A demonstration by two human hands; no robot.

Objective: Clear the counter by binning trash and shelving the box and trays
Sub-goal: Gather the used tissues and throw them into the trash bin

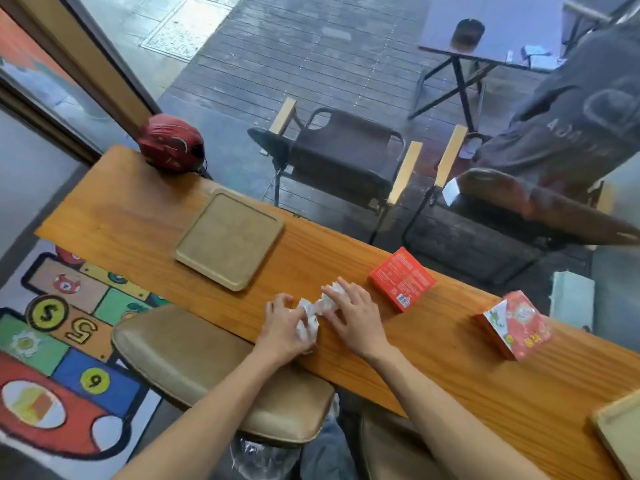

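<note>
Left hand (pixel 282 323) clutches crumpled white tissue (pixel 313 315) on desk (pixel 415 358) near edge; right hand (pixel 353 315) lies spread over its right end. Tray (pixel 228 239) far left, red box (pixel 401 278) right.

We see a long wooden counter (pixel 346 348) running along a window. Lying on it: a square tan tray (pixel 229 239) toward the left, a red helmet-like object (pixel 171 143) at the far left end, crumpled white tissue (pixel 317 311) near the middle, a flat red box (pixel 401 278), a second red box (pixel 516 325) tilted on edge, and another tray's corner (pixel 620 434) at the right.
</note>
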